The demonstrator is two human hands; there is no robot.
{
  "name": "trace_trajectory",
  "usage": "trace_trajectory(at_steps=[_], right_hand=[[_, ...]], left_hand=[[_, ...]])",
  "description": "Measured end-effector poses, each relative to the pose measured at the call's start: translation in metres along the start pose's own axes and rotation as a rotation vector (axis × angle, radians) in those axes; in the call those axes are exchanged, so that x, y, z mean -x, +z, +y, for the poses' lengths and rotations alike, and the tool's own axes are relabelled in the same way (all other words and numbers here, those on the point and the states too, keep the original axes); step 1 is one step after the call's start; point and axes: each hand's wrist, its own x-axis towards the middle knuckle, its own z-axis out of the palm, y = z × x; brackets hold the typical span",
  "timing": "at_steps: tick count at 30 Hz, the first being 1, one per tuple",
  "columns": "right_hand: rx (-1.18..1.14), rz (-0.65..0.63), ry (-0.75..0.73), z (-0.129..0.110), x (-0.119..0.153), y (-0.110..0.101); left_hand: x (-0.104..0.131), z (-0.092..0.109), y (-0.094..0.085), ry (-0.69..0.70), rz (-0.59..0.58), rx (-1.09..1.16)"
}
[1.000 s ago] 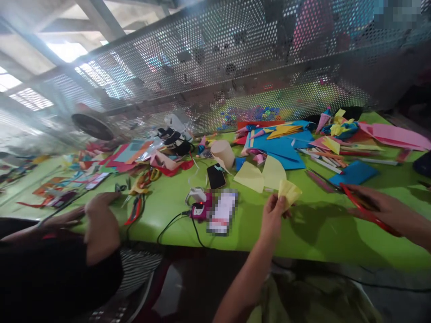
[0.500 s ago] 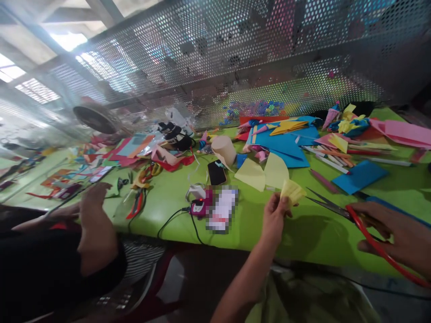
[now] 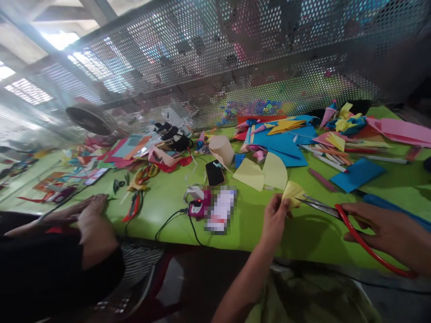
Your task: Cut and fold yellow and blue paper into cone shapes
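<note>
A folded piece of yellow paper (image 3: 293, 194) is pinched between the thumb and fingers of my left hand (image 3: 276, 215), above the green table. My right hand (image 3: 387, 226) is closed on the red handles of large scissors (image 3: 325, 208). Their blades point left, and the tips meet the right side of the yellow paper. Behind my left hand lie two pale yellow fan-shaped paper pieces (image 3: 275, 170). A blue paper rectangle (image 3: 357, 175) and a dark pink pen (image 3: 322, 180) lie beyond the scissors.
A power strip (image 3: 199, 207) with cables and a phone (image 3: 220, 211) lie left of my hands. Farther left, a co-worker's hands (image 3: 92, 211) rest on the green table (image 3: 161, 193). Blue paper sheets (image 3: 286, 146) and pencils lie at the back, before a perforated metal screen (image 3: 188, 67).
The scissors have moved left, from beside the yellow paper to touching it. The co-worker's hand at the left has lowered onto the table.
</note>
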Motion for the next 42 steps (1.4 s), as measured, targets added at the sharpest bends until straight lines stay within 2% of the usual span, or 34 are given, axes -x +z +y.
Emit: trace_trajectory(at_steps=[14, 24, 30, 42], right_hand=[[-0.083, -0.006, 0.040, -0.026, -0.005, -0.008], [-0.028, -0.046, 0.028, -0.024, -0.005, -0.002], [-0.032, -0.045, 0.041, -0.031, -0.005, -0.001], [-0.066, -0.038, 0.093, -0.028, -0.001, 0.006]], left_hand=[[0.002, 0.002, 0.001, -0.034, -0.022, -0.025], [0.003, 0.005, 0.002, -0.024, -0.050, -0.016], [0.003, 0.004, 0.002, -0.020, -0.064, -0.008], [0.007, 0.005, 0.006, -0.035, -0.037, 0.002]])
